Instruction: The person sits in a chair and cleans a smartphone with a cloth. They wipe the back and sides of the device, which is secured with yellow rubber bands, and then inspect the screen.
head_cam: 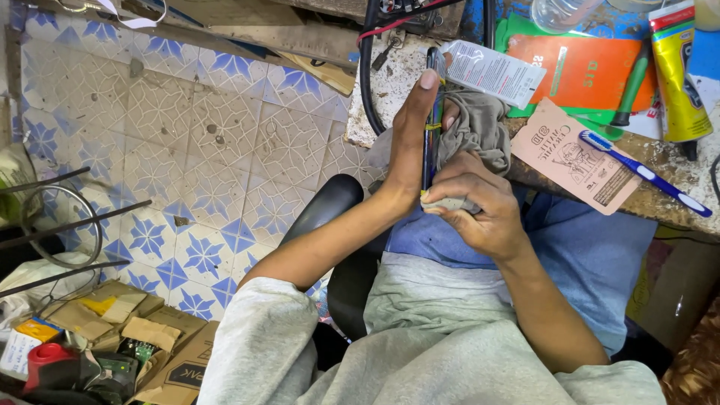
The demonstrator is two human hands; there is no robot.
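Left hand (409,142) stands upright, flat against a slim dark phone (433,127), grip clamped along its edge. Right hand (476,206) pinches the phone's lower end, grey cloth (480,124) behind it. On the tabletop (675,187), a blue toothbrush (645,174).

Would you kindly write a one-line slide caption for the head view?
Left hand steadies a thin dark device upright while the right hand works at its lower end beside a grey cloth.
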